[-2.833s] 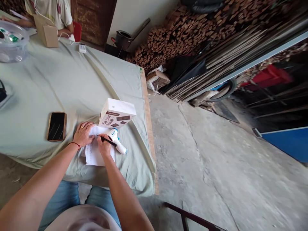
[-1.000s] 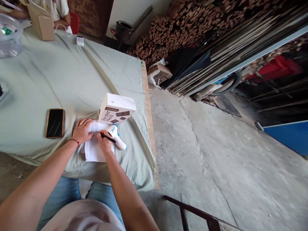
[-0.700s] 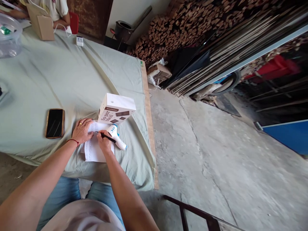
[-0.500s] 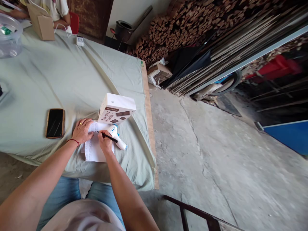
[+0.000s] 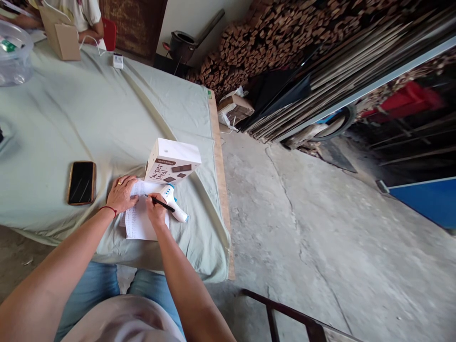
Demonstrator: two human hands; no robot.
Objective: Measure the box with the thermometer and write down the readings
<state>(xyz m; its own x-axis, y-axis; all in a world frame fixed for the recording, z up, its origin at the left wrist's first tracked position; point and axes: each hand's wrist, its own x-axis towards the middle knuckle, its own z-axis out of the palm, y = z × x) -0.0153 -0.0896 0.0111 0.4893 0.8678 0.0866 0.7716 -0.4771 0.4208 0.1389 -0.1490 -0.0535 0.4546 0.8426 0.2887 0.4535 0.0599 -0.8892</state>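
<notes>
White paper [image 5: 137, 223] with small writing, too tiny to read, lies on the table [image 5: 89, 118] under both hands. The left hand [image 5: 121, 194] lies flat and open on the paper's top edge. The right hand [image 5: 156, 211] is closed around a black pen [image 5: 159, 203], its tip on the paper. Just beside, at 3 o'clock, lies a white thermometer [image 5: 171, 203]. At 12 o'clock stands a white box [image 5: 172, 161] that reads "Super Meal". A black phone [image 5: 81, 182] lies at 9 o'clock.

Pen [image 5: 160, 204] tip in right hand [image 5: 156, 212] shifted slightly rightward across paper [image 5: 137, 223].
</notes>
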